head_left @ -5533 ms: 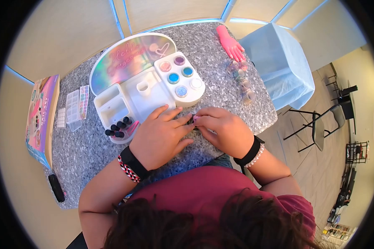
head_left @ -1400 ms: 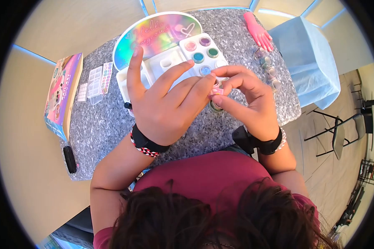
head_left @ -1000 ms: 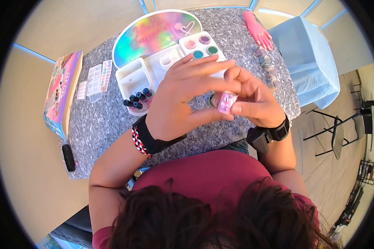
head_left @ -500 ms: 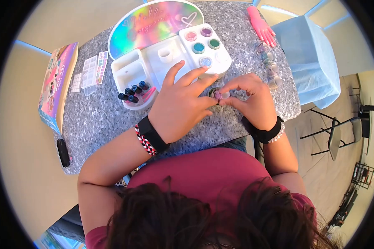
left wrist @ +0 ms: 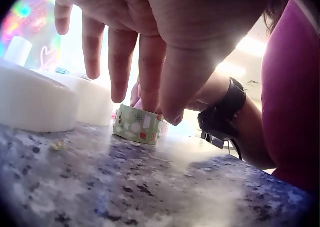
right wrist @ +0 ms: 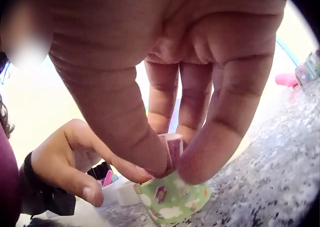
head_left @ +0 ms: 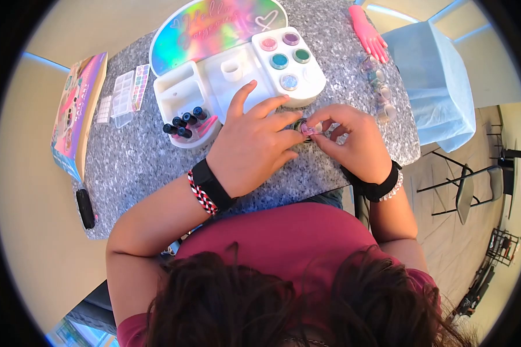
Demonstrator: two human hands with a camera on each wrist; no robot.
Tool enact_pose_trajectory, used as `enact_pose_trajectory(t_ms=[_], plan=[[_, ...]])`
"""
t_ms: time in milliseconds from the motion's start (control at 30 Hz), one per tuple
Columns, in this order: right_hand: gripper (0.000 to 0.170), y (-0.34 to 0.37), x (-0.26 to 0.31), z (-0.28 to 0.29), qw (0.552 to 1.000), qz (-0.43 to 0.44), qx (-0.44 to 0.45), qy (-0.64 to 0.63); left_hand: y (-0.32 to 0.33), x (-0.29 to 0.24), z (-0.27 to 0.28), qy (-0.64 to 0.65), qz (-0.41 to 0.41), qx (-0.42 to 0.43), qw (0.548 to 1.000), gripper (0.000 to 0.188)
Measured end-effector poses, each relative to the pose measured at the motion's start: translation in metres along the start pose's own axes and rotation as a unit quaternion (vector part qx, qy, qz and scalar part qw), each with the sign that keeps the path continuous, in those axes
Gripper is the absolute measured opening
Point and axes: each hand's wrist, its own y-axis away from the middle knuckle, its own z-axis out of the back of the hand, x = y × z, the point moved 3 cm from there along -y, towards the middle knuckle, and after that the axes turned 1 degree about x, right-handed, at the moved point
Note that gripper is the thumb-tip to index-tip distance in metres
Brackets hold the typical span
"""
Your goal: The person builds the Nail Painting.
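Note:
My right hand (head_left: 356, 136) pinches a small pink sticker roll (right wrist: 173, 146) between thumb and index finger. The pink roll sits at the opening of a wider green sticker roll (right wrist: 175, 199), which stands on the granite-patterned table. In the left wrist view the green roll (left wrist: 137, 124) shows white clouds and small coloured figures. My left hand (head_left: 255, 141) hovers palm down with fingers spread and straight, its index fingertip and thumb right at the green roll's rim. From the head view the rolls are partly hidden by fingers.
A white nail-art station (head_left: 237, 78) stands ahead, with glitter pots (head_left: 279, 61) and black-capped polish bottles (head_left: 182, 122). Clear cases (head_left: 123, 89) and a colourful box (head_left: 78, 110) lie left. More rolls (head_left: 382, 92) and a pink model hand (head_left: 367, 34) sit at right.
The pink roll was raised and turned between both hands about a second ago. My right hand has since lowered it to the green roll, and my left hand has drawn back beside it.

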Motion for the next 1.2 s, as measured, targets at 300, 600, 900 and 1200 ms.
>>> enact_pose_trajectory(t_ms=[300, 600, 900, 1200], plan=[[0.027, -0.005, 0.014, 0.004, 0.98, 0.117, 0.052, 0.154, 0.0, 0.0, -0.004, -0.009, -0.002, 0.006, 1.0, 0.03], [0.016, 0.005, 0.014, 0.013, 0.964, 0.165, 0.018, 0.209, 0.0, 0.002, 0.0, -0.004, -0.003, -0.001, 1.0, 0.023], [0.009, 0.006, 0.015, 0.009, 0.966, 0.134, 0.016, 0.223, -0.008, -0.001, 0.0, 0.018, 0.016, 0.016, 1.0, 0.028], [0.012, 0.005, 0.013, 0.014, 0.971, 0.159, -0.009, 0.18, -0.018, -0.004, -0.015, -0.03, -0.012, -0.036, 0.999, 0.011]])
